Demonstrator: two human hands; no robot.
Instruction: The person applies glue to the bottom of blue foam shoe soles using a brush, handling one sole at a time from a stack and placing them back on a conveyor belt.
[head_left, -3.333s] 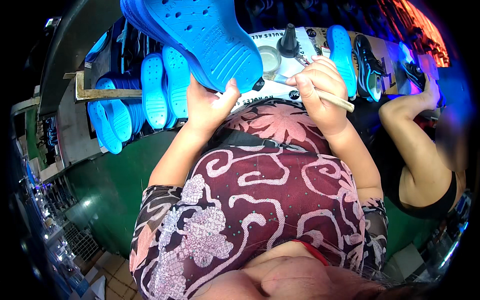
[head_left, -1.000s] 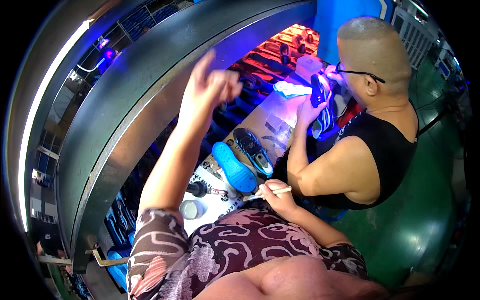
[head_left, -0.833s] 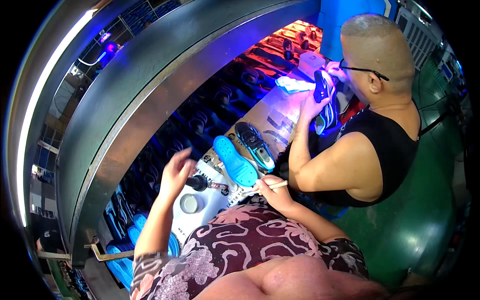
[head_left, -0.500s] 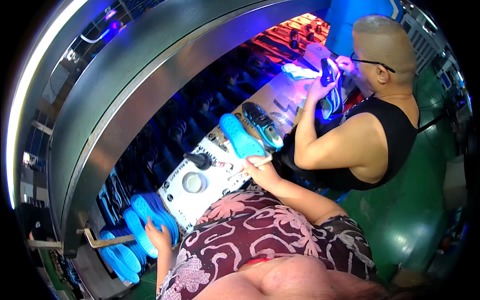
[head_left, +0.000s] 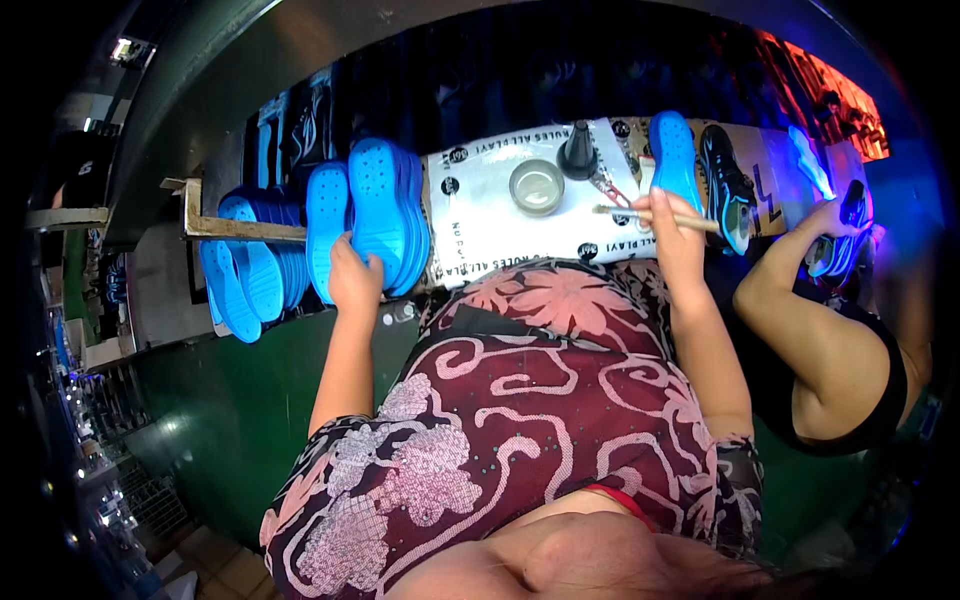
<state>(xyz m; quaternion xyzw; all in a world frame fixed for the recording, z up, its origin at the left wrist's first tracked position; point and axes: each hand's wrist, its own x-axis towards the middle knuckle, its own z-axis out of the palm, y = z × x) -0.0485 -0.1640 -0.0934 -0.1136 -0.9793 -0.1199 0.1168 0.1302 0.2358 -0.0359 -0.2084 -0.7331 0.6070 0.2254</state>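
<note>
My right hand point(head_left: 676, 240) is closed around a wooden-handled brush point(head_left: 690, 218), its bristles pointing left over the covered bench. Just beyond that hand lies a single blue shoe sole point(head_left: 672, 150), partly hidden by my fingers. My left hand point(head_left: 354, 278) rests at the near ends of two stacks of blue soles, its thumb apart from its fingers. The fingers lie against the left stack point(head_left: 327, 205); the right stack point(head_left: 378, 190) is beside the thumb. Between my hands stands a round cup point(head_left: 537, 188) of pale liquid, with a dark cone-shaped bottle point(head_left: 577, 152) behind it.
A black and blue shoe point(head_left: 722, 175) lies right of the single sole. At right, a co-worker's arm point(head_left: 800, 265) reaches to another shoe point(head_left: 845, 225) under blue light. More soles point(head_left: 262, 255) lean behind a wooden bracket point(head_left: 240, 229) at left. A dark machine frame point(head_left: 330, 40) arches overhead.
The view has swung leftward, bringing the bench square in front. My left hand has come onto the sole stacks with its fingers nearer together. The brush remains in my right hand.
</note>
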